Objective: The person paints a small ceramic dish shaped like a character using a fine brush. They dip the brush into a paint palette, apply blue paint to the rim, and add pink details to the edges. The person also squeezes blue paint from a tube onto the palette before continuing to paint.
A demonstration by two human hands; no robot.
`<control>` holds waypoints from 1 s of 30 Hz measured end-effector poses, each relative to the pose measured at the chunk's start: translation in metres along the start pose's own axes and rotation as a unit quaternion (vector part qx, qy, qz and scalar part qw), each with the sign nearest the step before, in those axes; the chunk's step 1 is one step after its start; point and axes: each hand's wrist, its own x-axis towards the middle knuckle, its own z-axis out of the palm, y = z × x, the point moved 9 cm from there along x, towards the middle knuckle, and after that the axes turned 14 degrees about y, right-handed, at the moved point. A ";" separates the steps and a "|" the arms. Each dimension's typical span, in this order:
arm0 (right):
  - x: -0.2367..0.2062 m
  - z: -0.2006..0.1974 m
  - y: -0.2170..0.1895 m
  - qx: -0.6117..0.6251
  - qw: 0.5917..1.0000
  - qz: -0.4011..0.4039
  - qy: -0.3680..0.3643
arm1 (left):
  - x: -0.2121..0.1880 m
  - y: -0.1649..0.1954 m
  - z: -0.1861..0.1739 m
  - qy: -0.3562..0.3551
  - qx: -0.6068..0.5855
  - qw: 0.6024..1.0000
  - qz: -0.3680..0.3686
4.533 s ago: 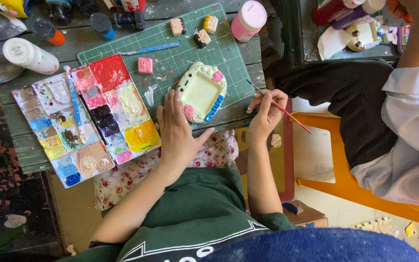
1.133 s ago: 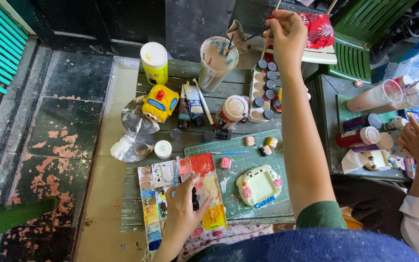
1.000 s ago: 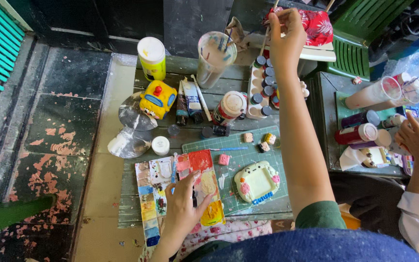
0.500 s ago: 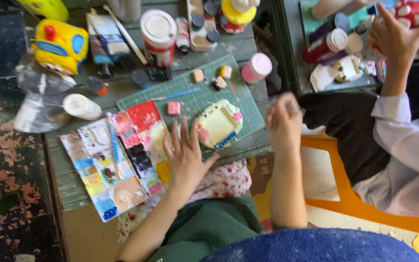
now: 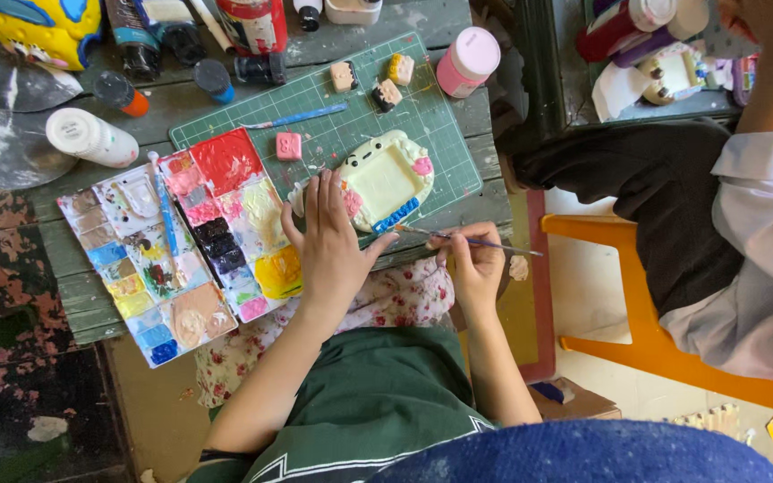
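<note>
A pale yellow plaster frame [image 5: 382, 181] with pink and blue details lies on a green cutting mat [image 5: 431, 121]. My left hand [image 5: 331, 246] rests flat with fingers spread, touching the frame's left edge and the mat. My right hand [image 5: 476, 264] grips a thin paintbrush [image 5: 462, 237] whose tip meets the frame's lower right edge. A paint-smeared palette [image 5: 225, 210] lies left of my left hand, beside a second palette [image 5: 131, 264] with a blue brush on it.
Small painted plaster pieces [image 5: 344, 76] and a pink pot [image 5: 467, 61] sit on the mat's far side. Paint bottles [image 5: 91, 137] and a yellow figure [image 5: 42, 27] stand at the back left. Another person [image 5: 762, 224] sits at right on an orange chair [image 5: 646, 322].
My right hand came back from the cup at the far side of the table and now holds the brush at the frame. My left hand moved from the palette to the frame's edge.
</note>
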 end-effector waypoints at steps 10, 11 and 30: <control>-0.006 0.012 0.001 -0.076 0.994 -0.073 -0.014 | -0.004 -0.006 0.003 -0.007 0.007 1.000 -0.005; -0.003 0.008 0.000 -0.074 0.994 -0.077 -0.002 | -0.003 -0.006 0.003 -0.006 0.008 1.000 -0.004; -0.003 0.004 -0.001 -0.041 0.996 -0.076 -0.028 | -0.006 -0.007 0.004 0.003 0.036 0.999 0.012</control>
